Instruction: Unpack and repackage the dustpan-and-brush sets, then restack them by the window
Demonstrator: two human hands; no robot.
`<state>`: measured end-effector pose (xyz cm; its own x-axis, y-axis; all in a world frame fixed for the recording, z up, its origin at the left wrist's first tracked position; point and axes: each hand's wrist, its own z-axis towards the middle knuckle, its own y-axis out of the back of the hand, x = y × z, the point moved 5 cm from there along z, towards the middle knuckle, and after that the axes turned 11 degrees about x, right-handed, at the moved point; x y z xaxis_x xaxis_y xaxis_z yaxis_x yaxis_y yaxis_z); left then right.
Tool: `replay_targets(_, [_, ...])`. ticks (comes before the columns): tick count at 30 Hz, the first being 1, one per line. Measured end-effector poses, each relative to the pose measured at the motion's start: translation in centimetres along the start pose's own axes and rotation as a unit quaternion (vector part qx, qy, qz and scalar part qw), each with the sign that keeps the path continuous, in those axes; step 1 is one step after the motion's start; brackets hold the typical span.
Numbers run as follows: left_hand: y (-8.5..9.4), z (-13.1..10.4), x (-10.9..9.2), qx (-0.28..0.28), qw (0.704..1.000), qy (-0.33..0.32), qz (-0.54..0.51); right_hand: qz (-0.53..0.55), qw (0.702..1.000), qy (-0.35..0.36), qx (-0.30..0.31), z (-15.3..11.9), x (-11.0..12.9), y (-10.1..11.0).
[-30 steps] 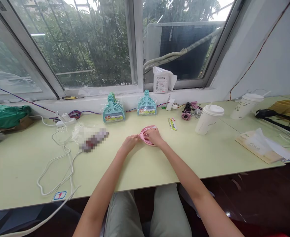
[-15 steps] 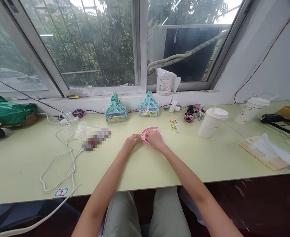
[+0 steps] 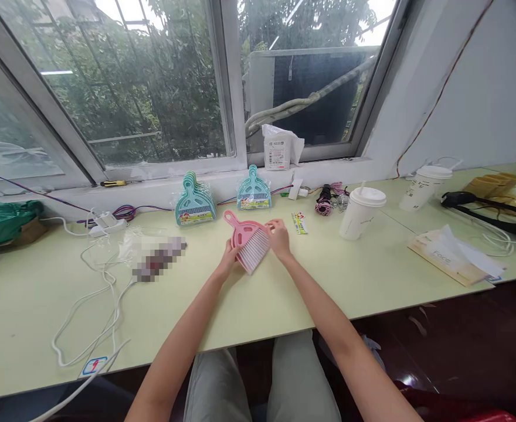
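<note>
A pink dustpan (image 3: pixel 236 225) with a small brush (image 3: pixel 254 250) nested in it is held over the table, its looped handle pointing to the upper left. The brush's pale bristles face the lower right. My left hand (image 3: pixel 228 258) grips the dustpan's lower left edge. At the upper right edge, the curled fingers of my right hand (image 3: pixel 279 239) pinch the corner, partly hiding it. A printed label card (image 3: pixel 299 223) lies flat just right of my right hand. Behind stand a stack of wrapped teal dustpan sets (image 3: pixel 192 202) and another wrapped teal set (image 3: pixel 253 190).
A lidded white cup (image 3: pixel 361 215) stands to the right, a second cup (image 3: pixel 425 186) farther back. Nearby are a tissue pack (image 3: pixel 451 258) and dark glasses (image 3: pixel 473 212). White cables (image 3: pixel 112 299) and a power strip (image 3: pixel 107 225) occupy the left. The window sill runs behind.
The pink dustpan has turned so its handle points up and left and its bristles show. My left hand moved from the handle to the side; my right hand moved to the corner.
</note>
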<state>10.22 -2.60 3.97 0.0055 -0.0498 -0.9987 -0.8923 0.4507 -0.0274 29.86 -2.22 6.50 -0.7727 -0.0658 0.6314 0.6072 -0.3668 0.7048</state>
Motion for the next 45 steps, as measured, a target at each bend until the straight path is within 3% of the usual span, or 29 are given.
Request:
replay_targets(2, [1.9,0.2,0.3,-0.063,0.998,0.016,-0.014,-0.102,0.992,-0.067,-0.019,0.7,-3.9,1.9])
replay_targets(4, [3.7,0.4,0.2,-0.087,0.995,0.011,-0.039,-0.143,0.982,-0.123,0.030,1.2,-7.6,2.8])
replay_targets(6, [5.3,0.5,-0.1,-0.101,0.993,-0.009,-0.069,-0.142,0.978,-0.121,0.088,1.5,-9.4,2.7])
replay_targets(8, [6.8,0.7,-0.2,-0.125,0.987,-0.027,-0.096,-0.142,0.980,-0.070,0.124,1.6,-9.1,1.9])
replay_targets(12, [9.1,1.0,0.3,-0.184,0.970,-0.053,-0.151,-0.175,0.975,0.062,0.124,0.9,-4.9,-0.2])
replay_targets(15, [10.0,1.3,0.9,-0.207,0.963,-0.052,-0.164,-0.190,0.969,0.093,0.127,0.1,-2.7,-1.3])
replay_targets(19, [10.1,1.3,1.2,-0.218,0.963,-0.039,-0.152,-0.167,0.966,0.068,0.184,-0.4,-2.5,-1.7])
replay_targets(24, [9.8,1.4,1.4,-0.213,0.964,-0.029,-0.158,-0.090,0.974,0.084,0.189,-0.5,-2.0,-0.6])
replay_targets(28, [9.9,1.4,1.6,-0.220,0.960,-0.019,-0.172,-0.051,0.942,0.121,0.308,-1.3,-0.5,-1.3])
replay_targets(32, [9.9,1.4,1.6,-0.227,0.958,-0.013,-0.178,-0.069,0.917,0.089,0.383,-2.0,0.4,-1.8])
replay_targets(39, [8.9,1.2,1.2,-0.194,0.970,-0.024,-0.145,-0.061,0.920,0.111,0.371,-2.3,1.1,-1.6])
replay_targets(43, [7.8,1.0,0.9,-0.170,0.976,-0.014,-0.138,0.105,0.915,0.068,0.384,-2.4,1.5,-1.7])
replay_targets(45, [6.8,0.9,0.7,-0.143,0.979,-0.023,-0.146,0.252,0.905,0.046,0.340,-2.3,2.2,-1.4])
